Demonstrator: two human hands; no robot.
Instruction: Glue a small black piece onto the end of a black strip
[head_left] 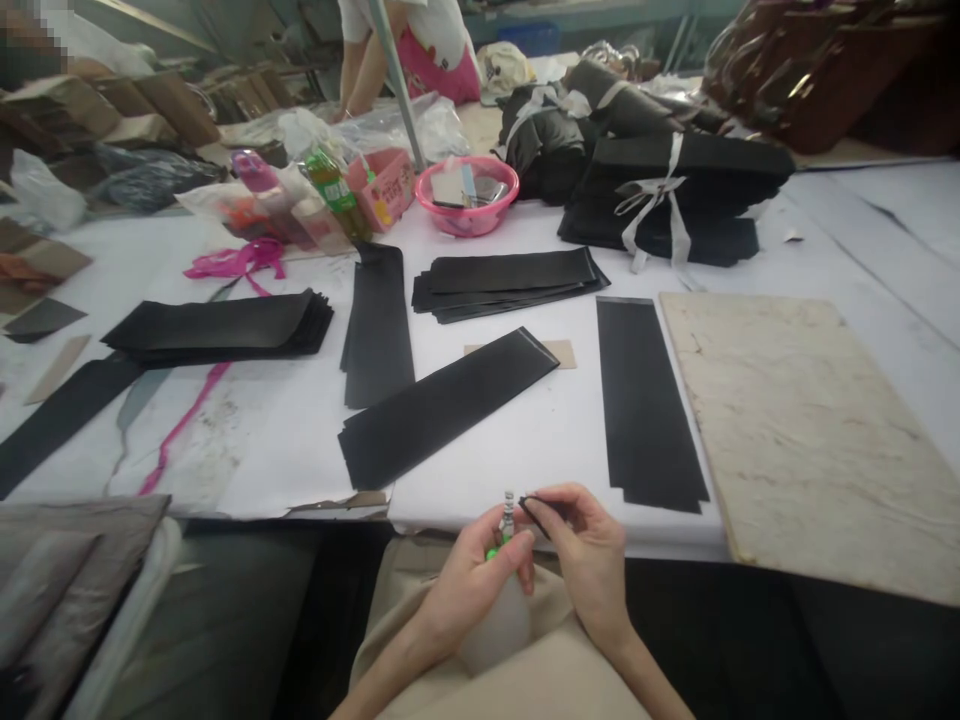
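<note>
Close to my lap, in front of the table edge, my left hand [487,560] is closed around a whitish bottle [496,625] with a green part at its neck and a narrow metal tip pointing up. Beside it, my right hand [589,550] pinches a small black piece [531,512] between thumb and fingers, close to the tip. Whether tip and piece touch, I cannot tell. Beyond my hands lie a slanting black strip stack [446,410] and, to the right, an upright black strip [649,400] with notched corners.
More black strip stacks [217,325] lie left and at the centre back [510,280]. A pale stone-like slab [810,430] covers the right front. Behind stand a pink basin [469,215], a green-labelled bottle [330,190] and a tied black bundle [697,180]. A person [427,50] is at the far side.
</note>
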